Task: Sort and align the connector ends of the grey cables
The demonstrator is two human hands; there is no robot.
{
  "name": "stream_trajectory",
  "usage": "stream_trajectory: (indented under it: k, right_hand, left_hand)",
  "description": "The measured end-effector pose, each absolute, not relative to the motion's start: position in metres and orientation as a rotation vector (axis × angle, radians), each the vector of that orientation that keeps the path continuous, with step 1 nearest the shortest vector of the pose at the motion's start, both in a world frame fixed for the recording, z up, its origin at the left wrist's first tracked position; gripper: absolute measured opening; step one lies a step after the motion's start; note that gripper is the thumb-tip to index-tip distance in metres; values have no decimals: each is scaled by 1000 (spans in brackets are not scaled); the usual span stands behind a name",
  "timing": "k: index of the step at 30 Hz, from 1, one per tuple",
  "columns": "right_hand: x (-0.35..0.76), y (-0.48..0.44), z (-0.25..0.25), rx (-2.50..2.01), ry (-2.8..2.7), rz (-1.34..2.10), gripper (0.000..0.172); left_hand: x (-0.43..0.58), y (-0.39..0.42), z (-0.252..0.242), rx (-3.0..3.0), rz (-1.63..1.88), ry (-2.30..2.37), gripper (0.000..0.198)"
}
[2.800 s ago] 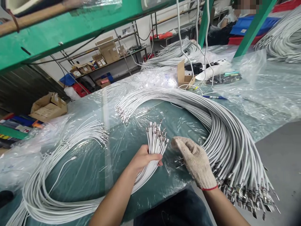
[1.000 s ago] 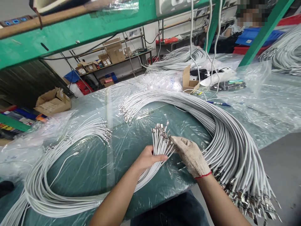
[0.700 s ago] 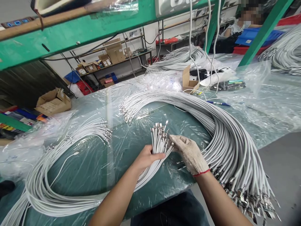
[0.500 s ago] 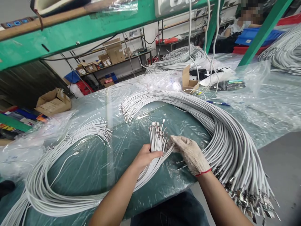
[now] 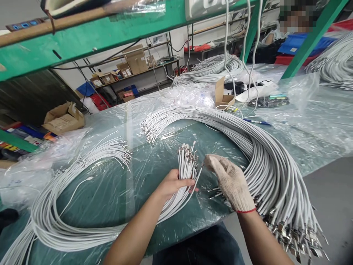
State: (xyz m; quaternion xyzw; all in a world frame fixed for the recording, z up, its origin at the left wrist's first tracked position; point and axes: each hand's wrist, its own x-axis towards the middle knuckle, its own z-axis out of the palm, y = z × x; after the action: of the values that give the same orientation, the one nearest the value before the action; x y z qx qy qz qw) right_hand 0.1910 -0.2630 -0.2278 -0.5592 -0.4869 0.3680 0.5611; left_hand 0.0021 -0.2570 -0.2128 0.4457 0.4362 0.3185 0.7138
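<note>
The premises are a cable workshop. Bundled white cables (image 5: 264, 147) with metal ends (image 5: 298, 235) lie on a plastic-covered workbench (image 5: 154, 173); cardboard boxes (image 5: 136, 60) stand on open shelving (image 5: 162, 64) behind.

No text, brand or number can be read for certain. The pale casing (image 5: 205, 10) at the top edge carries large white shapes, cut off by the edge, and whether they are letters cannot be told. A small white label sits on the blue bin (image 5: 286, 43) at upper right, its print too small to make out. On the back shelf, the tall cardboard box (image 5: 135, 60) and the smaller box (image 5: 124, 69) just beside it bear pale labels, likewise illegible. Faint bluish print shows on the clear plastic bag (image 5: 27, 186) at the left of the worktop (image 5: 99, 195), too blurred to read.
</note>
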Motion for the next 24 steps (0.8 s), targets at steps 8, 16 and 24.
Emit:
stream_trajectory:
  k: [8, 16, 24]
  right_hand:
    - [179, -266, -220, -1288, -1167, 1049, 43]
    - [176, -263, -215, -989, -945, 1410, 44]
    - [200, -253, -224, -1736, -1479, 664, 41]
  left_hand:
    - [1, -256, -218, 1013, 677, 968, 41]
    - [1, -255, -214, 1043, 672, 966, 34]
    - [2, -256, -219, 1004, 825, 1143, 28]
